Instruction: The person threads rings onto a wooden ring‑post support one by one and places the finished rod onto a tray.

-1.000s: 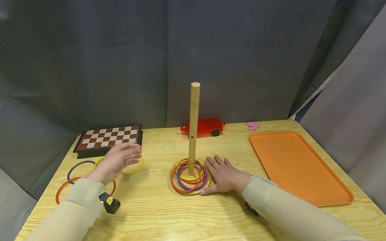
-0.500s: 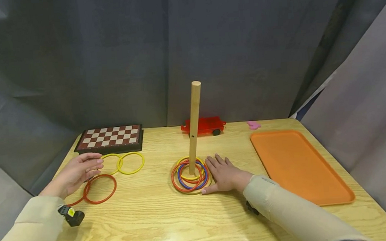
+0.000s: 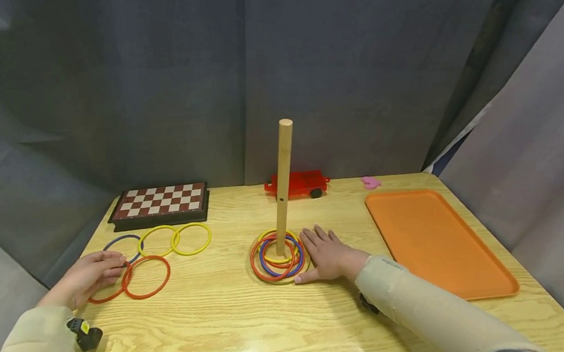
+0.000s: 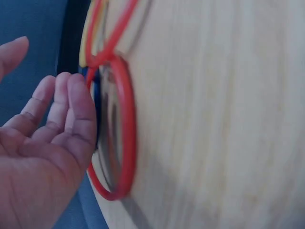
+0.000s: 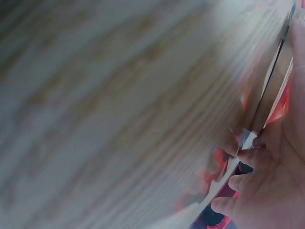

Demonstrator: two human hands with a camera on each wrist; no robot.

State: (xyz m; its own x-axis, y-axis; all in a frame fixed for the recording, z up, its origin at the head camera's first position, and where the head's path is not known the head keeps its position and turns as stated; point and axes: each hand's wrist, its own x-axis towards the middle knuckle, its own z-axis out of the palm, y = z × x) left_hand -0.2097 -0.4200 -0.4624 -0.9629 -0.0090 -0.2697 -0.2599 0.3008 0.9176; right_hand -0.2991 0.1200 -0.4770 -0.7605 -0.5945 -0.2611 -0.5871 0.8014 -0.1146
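Observation:
My left hand (image 3: 88,277) hovers at the table's left side, thumb apart from loosely bent fingers, with nothing between them. It is over the outer of two overlapping red rings (image 4: 127,143), hiding part of it. Behind these lie a blue ring (image 3: 122,236) and two overlapping yellow rings (image 3: 194,253). Mid-table a wooden peg (image 3: 284,187) stands upright on a round base. Several red, blue and yellow rings (image 3: 254,264) encircle its foot. My right hand (image 3: 328,258) rests palm down with spread fingers at the right edge of that base.
A folded checkered board (image 3: 160,202) sits at the back left. Behind the peg is a red toy wagon (image 3: 307,182), with a small pink piece (image 3: 371,183) farther right. An orange tray (image 3: 437,246) occupies the right side. Grey curtains (image 3: 353,71) enclose the table.
My left hand has moved left and lower, from near the yellow rings to the outer red ring, uncovering the yellow rings. My right hand has stayed at the base.

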